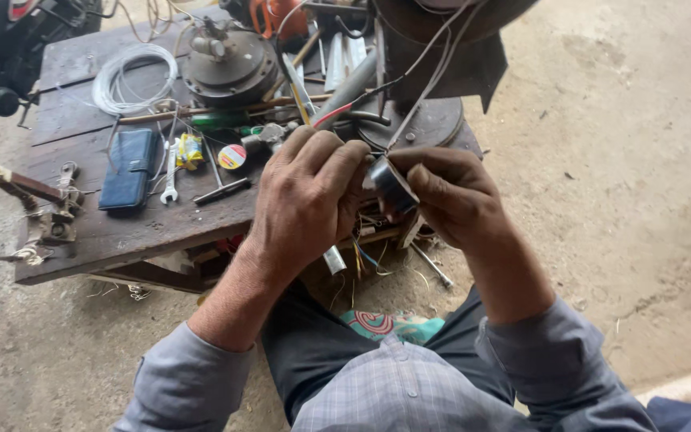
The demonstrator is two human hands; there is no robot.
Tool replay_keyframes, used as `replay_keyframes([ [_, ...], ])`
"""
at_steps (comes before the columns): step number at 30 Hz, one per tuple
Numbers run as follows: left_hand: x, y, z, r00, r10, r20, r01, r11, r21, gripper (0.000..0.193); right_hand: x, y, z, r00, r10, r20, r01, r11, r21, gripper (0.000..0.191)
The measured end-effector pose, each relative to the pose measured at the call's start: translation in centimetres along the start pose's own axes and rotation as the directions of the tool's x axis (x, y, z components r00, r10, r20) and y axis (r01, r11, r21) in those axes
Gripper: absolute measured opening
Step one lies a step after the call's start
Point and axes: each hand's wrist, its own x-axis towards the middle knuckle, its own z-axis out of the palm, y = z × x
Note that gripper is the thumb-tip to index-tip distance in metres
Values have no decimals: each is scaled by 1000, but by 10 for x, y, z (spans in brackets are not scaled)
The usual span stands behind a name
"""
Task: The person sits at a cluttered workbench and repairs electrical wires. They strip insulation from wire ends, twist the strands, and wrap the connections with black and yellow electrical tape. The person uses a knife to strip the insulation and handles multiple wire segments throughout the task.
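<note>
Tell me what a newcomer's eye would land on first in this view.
First, the two hands at centre: the right hand pinches a roll of black tape while the left hand works at its end, with thin wires running up from them. Behind lies a cluttered wooden table: a white wire coil at the back, a blue wallet and a wrench nearer.
</note>
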Motion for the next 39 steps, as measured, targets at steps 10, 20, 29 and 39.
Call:
replay_keyframes([
  [10,1,0,-7,997,56,48,-59,996,67,17,33,7,29,969,-173,-175,133,966,-221,33],
  [20,21,-11,-33,986,-58,159,65,997,-39,16,52,-29,25,950,-248,188,292,920,-261,31],
  [29,28,-18,-25,984,164,77,-173,977,127,10,44,-29,2,985,-113,127,141,960,-242,22],
  [39,16,-21,-29,972,223,78,-235,947,219,25,38,-16,25,984,-162,72,164,986,-22,28],
])
